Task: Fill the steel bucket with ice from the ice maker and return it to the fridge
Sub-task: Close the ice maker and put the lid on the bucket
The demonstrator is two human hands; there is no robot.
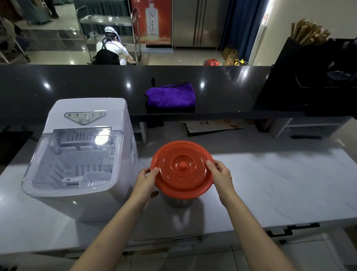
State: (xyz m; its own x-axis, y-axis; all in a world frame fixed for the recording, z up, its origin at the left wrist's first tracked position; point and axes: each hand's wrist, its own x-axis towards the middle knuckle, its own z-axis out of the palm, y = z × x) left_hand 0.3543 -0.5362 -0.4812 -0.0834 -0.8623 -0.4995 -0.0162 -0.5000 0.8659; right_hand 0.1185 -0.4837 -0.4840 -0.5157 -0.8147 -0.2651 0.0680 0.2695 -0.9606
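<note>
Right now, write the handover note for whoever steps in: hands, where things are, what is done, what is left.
Left hand grips the left edge of the red lid; right hand grips its right edge.
The lid sits over the steel bucket, which stands on the white counter just right of the ice maker.
The ice maker's clear cover is shut; a scoop shows inside, ice hard to tell.
Done: bucket brought beside the ice maker.
Left: take the lid off, scoop ice in, put the lid back on, carry the bucket to the fridge.
</note>
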